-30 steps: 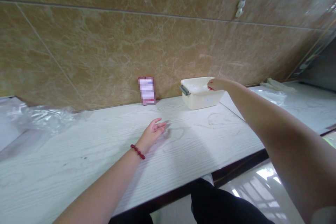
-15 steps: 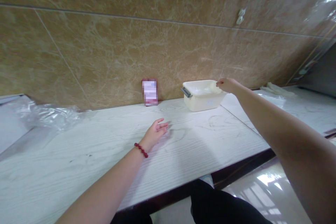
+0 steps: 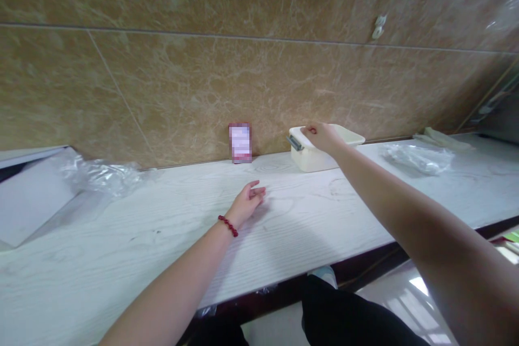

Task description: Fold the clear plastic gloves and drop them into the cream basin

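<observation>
A cream plastic storage box [image 3: 312, 161] with a grey side latch stands against the wall, without a lid on it. My right hand [image 3: 322, 136] is over the box's near left part, its fingers curled together. Whatever those fingers may hold is too small or hidden to name. Lower and to the left, my left hand [image 3: 249, 201] hovers at or just above the white wood-grain counter [image 3: 284, 238], fingers apart and holding nothing. A red beaded bracelet [image 3: 228, 225] circles that wrist.
A blurred-out dark red upright item [image 3: 240, 143] leans on the marbled wall [image 3: 194, 86]. Clear plastic wrap [image 3: 113, 175] lies by a white box-like item [image 3: 36, 200] at left. Another clear plastic bag [image 3: 421, 158] and a pale cloth-like piece [image 3: 441, 139] are at right.
My right hand has moved left from the box's right rim to over its left part. The left hand keeps its open pose, while the view has shifted slightly.
</observation>
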`<state>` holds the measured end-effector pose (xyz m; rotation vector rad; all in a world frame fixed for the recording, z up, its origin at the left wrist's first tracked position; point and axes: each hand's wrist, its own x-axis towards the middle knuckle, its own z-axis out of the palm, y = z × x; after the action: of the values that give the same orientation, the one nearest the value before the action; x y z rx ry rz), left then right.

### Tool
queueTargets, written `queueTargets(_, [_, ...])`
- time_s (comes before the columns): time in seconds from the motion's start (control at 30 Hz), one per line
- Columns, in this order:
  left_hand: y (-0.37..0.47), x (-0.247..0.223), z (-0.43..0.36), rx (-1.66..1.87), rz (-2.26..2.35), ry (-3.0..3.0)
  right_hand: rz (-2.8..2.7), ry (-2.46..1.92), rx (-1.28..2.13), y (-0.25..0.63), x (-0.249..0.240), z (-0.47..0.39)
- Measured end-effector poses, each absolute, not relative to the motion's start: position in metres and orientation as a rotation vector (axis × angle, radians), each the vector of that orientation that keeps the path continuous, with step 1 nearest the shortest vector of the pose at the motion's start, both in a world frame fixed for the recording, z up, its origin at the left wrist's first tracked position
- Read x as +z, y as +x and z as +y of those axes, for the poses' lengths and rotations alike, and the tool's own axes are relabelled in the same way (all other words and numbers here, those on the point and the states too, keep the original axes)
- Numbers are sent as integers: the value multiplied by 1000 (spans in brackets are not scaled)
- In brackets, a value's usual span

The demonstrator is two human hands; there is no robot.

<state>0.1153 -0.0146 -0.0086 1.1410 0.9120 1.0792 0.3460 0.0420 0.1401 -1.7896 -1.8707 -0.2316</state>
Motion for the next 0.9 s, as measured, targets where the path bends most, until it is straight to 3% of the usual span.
queueTargets(0.3, [113,-5,-14,1133,912,1094,-1988,-1514,208,246,70,19])
queueTargets(0.47, [113,-8,-9,1172,882,1178,-2004,-1439,244,215,29,11])
queueTargets(0.9, [96,-11,6,1224,996,1333,-1856,-1269,526,222,2,13])
